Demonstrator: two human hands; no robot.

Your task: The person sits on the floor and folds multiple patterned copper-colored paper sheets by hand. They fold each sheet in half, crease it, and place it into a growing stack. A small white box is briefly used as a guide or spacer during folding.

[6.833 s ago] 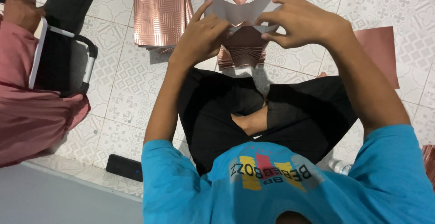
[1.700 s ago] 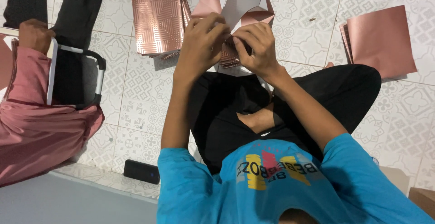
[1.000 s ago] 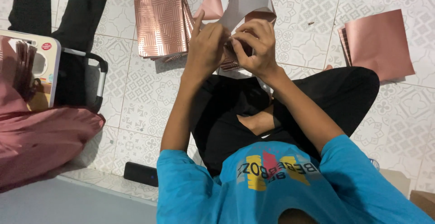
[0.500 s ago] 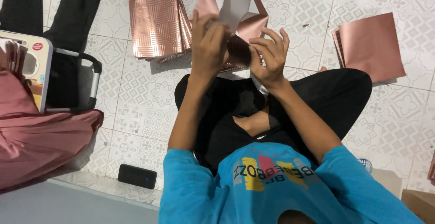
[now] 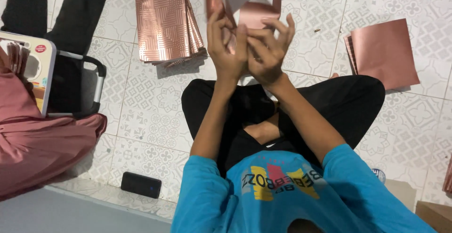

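Both hands (image 5: 249, 49) on folded pink paper (image 5: 252, 2) (raised)

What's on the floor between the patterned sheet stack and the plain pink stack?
Head view: mostly bare tiled floor, with the raised hands' folded pink sheet overhead.

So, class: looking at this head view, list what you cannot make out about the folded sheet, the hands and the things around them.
- Folded sheet: its top is cut off by the upper frame edge, so its full shape is unknown.
- Left hand and right hand: the palms face away, hiding the grip between them.
- Patterned stack: the sheet count is too fine to tell.
- Plain stack: lower sheets are covered by the top one.
- Person in pink: cut off by the left edge.
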